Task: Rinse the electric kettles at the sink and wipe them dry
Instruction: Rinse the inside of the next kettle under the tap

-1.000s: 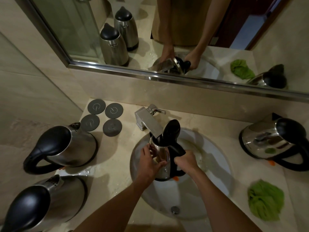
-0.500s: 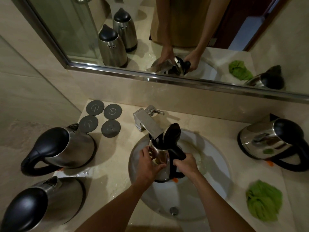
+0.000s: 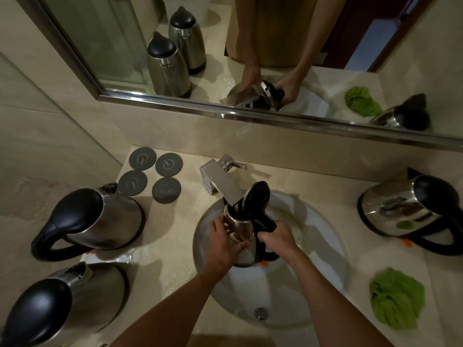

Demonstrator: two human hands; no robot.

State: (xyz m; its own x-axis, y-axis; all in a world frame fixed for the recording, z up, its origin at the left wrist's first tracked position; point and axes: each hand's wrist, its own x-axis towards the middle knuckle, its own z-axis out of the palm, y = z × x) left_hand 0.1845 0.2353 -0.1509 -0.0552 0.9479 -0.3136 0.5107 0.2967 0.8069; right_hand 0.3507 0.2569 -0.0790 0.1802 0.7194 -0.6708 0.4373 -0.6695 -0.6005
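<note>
A steel kettle (image 3: pixel 244 234) with a black handle stands upright over the white sink (image 3: pixel 325 246), its black lid (image 3: pixel 256 197) flipped open under the square chrome tap (image 3: pixel 221 182). My right hand (image 3: pixel 276 237) grips the kettle's black handle. My left hand (image 3: pixel 223 242) wraps around the steel body from the left. Two more kettles (image 3: pixel 100 221) (image 3: pixel 67 304) stand on the counter to the left and one kettle (image 3: pixel 411 211) to the right. A green cloth (image 3: pixel 398 298) lies at the right of the sink.
Several grey round coasters (image 3: pixel 155 175) lie at the back left of the beige counter (image 3: pixel 165 249), which looks wet near the sink. A mirror (image 3: pixel 250 58) spans the back wall. The sink drain (image 3: pixel 261 313) is near the front.
The view has shifted slightly. Both hands keep the same hold on the kettle under the tap, with no clear movement.
</note>
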